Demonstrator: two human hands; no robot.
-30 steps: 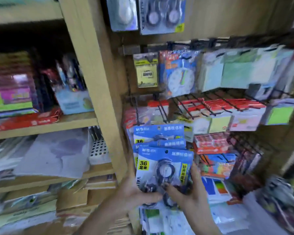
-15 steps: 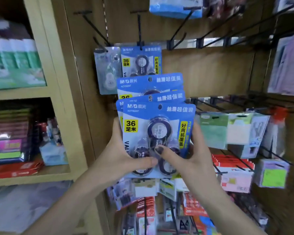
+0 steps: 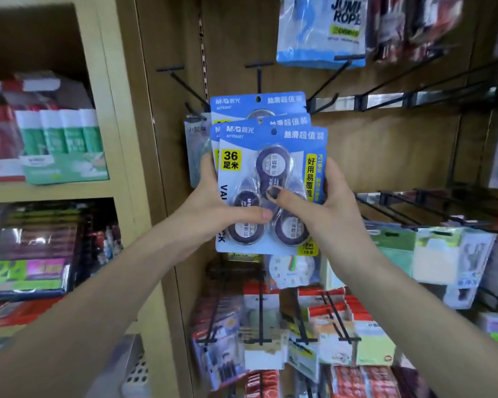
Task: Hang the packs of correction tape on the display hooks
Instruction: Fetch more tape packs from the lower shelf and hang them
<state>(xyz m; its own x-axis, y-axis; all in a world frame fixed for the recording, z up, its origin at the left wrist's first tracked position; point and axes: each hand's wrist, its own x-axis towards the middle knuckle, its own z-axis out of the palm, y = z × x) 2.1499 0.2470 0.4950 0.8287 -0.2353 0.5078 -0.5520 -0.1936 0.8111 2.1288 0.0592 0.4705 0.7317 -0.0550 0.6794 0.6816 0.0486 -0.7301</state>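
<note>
— Both hands grip the packs [image 3: 270, 185]: our left hand [image 3: 213, 205] curls round the left edge with its thumb across the front, and our right hand [image 3: 322, 208] clasps the right edge, thumb pressed on the blister.

— Where are the packs now?

— Raised in front of the wooden back panel, fanned so three blue headers show. The centre hook [image 3: 258, 77] is just above the rearmost header, and that pack's punch hole sits almost under the hook's tip.

— So how do we hang them well?

— We judge it best to square the fan first so the holes line up, or else thread one pack at a time. Lift until the hole meets the tip, then push away from us along the hook. We keep the cards flat; a tilted header may snag or tear at the hole.

— What differs from half a second ago?

— The stack is higher against the panel and now hides the hanging pack behind it. A jump rope pack [image 3: 322, 33] has come into view up right.
</note>
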